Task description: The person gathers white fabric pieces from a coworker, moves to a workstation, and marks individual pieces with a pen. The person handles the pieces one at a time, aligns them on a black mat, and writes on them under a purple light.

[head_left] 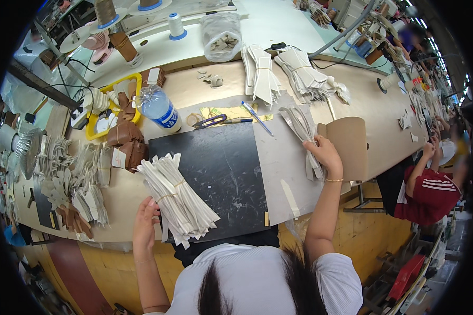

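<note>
L grip [148,212] half-open by banded off-white leather-like strip bundle [186,205] on black rectangular mat [231,170], R grip [325,155] pinching grey-white flat-strip bundle [299,125] R of mat, both prob. light, bendy, best held mid-length.

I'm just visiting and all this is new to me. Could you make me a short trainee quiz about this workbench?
1. Which thing is the person's right hand at?
A) the yellow basket
B) the thin bundle of pale strips
C) the white cone of thread

2. True or false: the thick bundle of pale strips lies at least partly on the black mat.

3. Fill in the side, as the person sees it: the blue and white pen lies to the ____ of the plastic bottle.

Key: 1. B; 2. True; 3. right
</note>
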{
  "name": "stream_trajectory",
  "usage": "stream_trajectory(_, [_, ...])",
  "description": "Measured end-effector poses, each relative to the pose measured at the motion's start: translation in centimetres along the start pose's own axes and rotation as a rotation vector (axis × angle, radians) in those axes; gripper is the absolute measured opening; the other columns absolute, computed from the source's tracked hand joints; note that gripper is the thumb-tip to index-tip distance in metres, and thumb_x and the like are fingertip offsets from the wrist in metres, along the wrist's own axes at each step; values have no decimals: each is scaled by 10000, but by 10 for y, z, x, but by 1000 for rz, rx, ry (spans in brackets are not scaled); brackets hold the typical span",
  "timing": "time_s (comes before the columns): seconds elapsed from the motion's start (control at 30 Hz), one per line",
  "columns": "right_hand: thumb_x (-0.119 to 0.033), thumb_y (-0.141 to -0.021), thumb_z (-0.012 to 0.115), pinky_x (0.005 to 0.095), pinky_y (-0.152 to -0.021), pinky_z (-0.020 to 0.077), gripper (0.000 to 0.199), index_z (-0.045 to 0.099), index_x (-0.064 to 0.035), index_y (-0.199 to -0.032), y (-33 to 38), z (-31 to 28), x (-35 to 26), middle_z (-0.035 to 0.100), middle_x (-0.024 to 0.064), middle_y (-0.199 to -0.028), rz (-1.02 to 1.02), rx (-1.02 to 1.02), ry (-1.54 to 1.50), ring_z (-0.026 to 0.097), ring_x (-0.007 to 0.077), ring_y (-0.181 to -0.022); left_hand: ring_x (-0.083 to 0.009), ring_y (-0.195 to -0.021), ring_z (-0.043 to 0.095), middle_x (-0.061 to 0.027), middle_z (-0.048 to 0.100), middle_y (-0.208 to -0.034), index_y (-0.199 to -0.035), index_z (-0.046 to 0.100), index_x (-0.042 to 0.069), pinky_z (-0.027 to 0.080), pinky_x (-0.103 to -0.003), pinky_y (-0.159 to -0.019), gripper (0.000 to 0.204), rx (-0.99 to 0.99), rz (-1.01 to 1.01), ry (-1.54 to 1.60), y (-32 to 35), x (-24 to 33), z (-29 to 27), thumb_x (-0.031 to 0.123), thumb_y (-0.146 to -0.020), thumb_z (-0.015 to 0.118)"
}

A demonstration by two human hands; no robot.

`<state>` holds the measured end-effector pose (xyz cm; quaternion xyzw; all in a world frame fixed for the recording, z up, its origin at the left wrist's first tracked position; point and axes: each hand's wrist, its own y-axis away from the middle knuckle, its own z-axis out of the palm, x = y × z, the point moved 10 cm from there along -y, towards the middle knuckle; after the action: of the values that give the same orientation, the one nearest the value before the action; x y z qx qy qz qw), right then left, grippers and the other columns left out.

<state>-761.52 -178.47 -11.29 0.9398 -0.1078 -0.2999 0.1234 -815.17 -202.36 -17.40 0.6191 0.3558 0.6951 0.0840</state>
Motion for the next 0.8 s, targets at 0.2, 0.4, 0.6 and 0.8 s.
stream_trajectory(0.2, [-357,-842,716,309,-768,490,539,631,64,-1166,-11,-56,-39,687,125,-928,-114,172,-339,616,177,-792,-129,-962,513,-91,574,-1089,-1301,448,-47,445,-268,-846,649,42,66,-250,-13,10,19,414,-916,692])
stream_trajectory(0.4, [-448,-832,713,333,-813,505,689,593,94,-1240,-69,-94,-116,684,203,-1020,-265,287,-232,659,236,-922,-259,-1065,556,-197,557,-1159,-1354,309,-54,452,-368,-952,868,170,259,-331,-3,26,42,406,-809,804])
stream_trajectory(0.6, [-566,-831,697,390,-952,479,869,506,104,-1351,-110,-60,-133,610,288,-1240,-282,374,11,624,333,-1134,-338,-1198,520,-297,471,-1319,-1362,287,-51,440,-392,-991,901,179,259,-382,-1,42,67,316,-754,842])
stream_trajectory(0.8, [-313,-871,752,358,-867,511,529,601,0,-1270,-25,21,-170,652,182,-1124,-738,270,-120,639,281,-1016,-340,-1236,499,-307,448,-1352,-1443,217,-68,411,-386,-1040,982,196,313,-282,-4,39,70,279,-762,834])
